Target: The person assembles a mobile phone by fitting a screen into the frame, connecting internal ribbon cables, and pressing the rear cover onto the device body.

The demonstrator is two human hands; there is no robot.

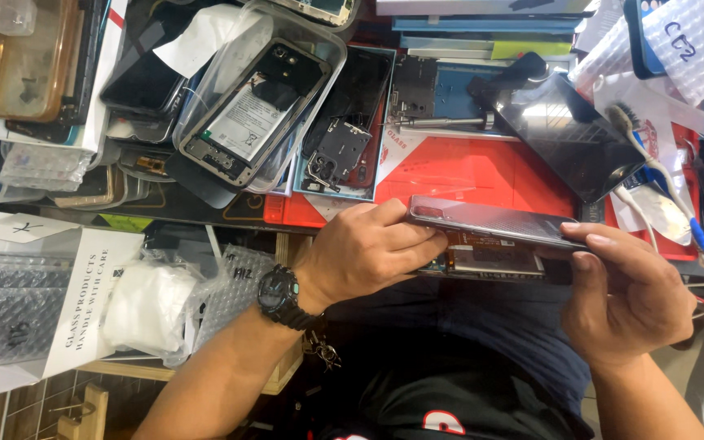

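Head view: the left hand [368,248] wears a black wristwatch [279,295], its fingers curled around one end of an opened smartphone [486,232]. The right hand [625,293] pinches the other end between thumb and fingertips. The phone is held level just before the red work mat [466,171]. Farther off lies a dark glass panel [568,134].

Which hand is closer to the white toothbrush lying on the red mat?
Right. The right hand holds the phone's end just below and left of the toothbrush; the left hand grips the opposite end, much farther left.
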